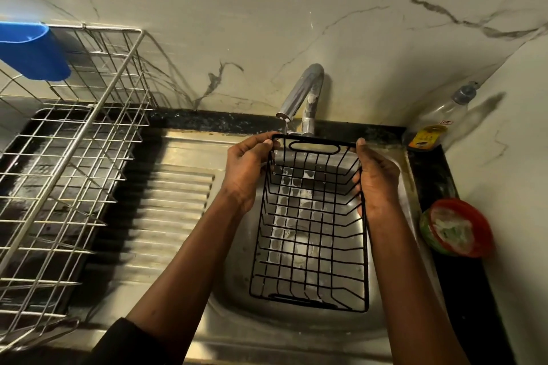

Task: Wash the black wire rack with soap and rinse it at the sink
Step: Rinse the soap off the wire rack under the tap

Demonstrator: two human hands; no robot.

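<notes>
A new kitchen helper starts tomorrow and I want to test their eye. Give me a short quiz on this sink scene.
1. True or false: the left hand and the right hand both hold the black wire rack.
2. The red-rimmed tub sits: A) on the floor; B) on the counter right of the sink; C) inside the rack.
3. Fill in: the rack's far end is just below the ___ spout.
Key: 1 true; 2 B; 3 tap.

Black sleeve [124,341] at left elbow; left hand [246,172], right hand [378,181] bare.
</notes>
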